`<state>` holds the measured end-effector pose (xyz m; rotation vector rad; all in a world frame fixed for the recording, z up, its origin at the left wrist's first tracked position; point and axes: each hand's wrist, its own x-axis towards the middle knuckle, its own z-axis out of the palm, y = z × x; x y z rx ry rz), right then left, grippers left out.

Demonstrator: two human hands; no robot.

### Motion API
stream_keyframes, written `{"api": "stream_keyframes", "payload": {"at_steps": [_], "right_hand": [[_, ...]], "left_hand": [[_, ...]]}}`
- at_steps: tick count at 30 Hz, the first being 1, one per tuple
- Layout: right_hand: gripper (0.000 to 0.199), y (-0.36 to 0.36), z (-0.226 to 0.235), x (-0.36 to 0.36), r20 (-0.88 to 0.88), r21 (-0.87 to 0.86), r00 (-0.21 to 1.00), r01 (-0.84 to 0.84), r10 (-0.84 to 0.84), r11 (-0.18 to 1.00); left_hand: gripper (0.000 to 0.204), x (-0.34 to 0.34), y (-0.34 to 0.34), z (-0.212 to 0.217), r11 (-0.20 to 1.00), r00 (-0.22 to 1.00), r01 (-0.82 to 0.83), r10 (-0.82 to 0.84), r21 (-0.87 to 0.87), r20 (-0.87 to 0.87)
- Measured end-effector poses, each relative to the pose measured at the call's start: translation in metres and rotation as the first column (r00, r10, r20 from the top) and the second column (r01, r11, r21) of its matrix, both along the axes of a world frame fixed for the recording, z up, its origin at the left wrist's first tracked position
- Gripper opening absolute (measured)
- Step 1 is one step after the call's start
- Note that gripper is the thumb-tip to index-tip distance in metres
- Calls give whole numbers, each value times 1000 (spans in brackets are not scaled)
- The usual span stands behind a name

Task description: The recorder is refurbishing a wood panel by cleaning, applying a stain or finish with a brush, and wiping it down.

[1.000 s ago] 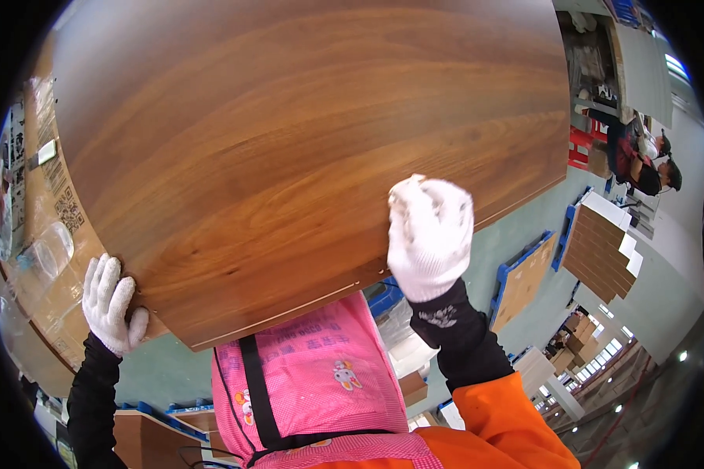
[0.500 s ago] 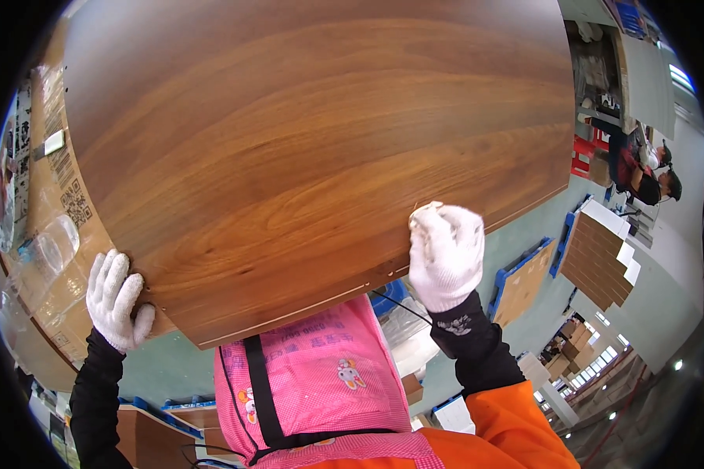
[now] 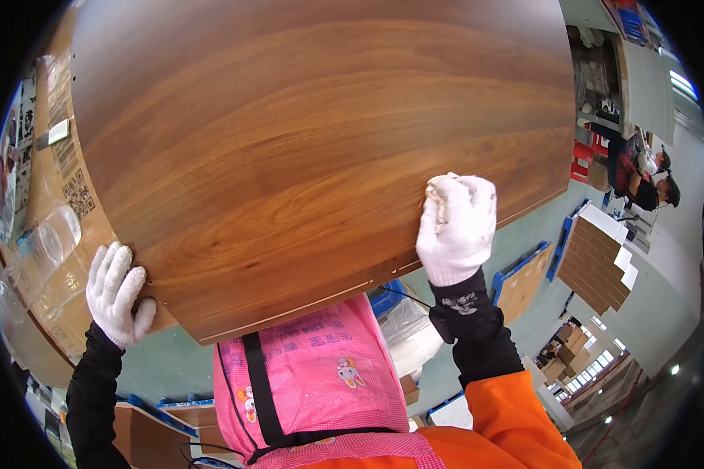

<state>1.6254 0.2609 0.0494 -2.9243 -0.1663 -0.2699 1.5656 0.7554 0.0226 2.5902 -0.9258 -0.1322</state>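
A large wood-grain brown panel [image 3: 321, 141] fills the upper middle, its near edge facing me and dotted with small holes. My right hand [image 3: 457, 227], in a white knit glove, rests on the panel's face near the right part of that edge. Its fingers are curled together; something pale and crumpled shows a little at the fingertips, too hidden to name. At the panel's near left corner, my left hand [image 3: 117, 293], gloved alike, lies with fingers stretched and thumb apart, against the side edge and over the cardboard.
Brown cardboard [image 3: 70, 250] with clear plastic wrap [image 3: 51, 242] and a small white object [image 3: 58, 131] lies left of the panel. Stacked boards [image 3: 598, 258] on blue pallets stand right. Two people [image 3: 641, 172] are farther off at upper right. A pink apron [image 3: 313, 375] covers my front.
My right hand has slid away from me and slightly right over the panel, off its near edge. My left hand stays at the corner, having shifted only slightly.
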Motion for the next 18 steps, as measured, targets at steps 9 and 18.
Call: {"api": "stream_keyframes", "payload": {"at_steps": [9,18], "right_hand": [[24,-11,12,-14,-93,-16,991,-94,92,995],[18,-6,22,-2,-185,-22,978,-106,100,994]], "left_hand": [[64,0,-3,2,1000,1000,-2,2,10,-16],[64,1,-7,4,1000,999,-15,16,4,-32]]}}
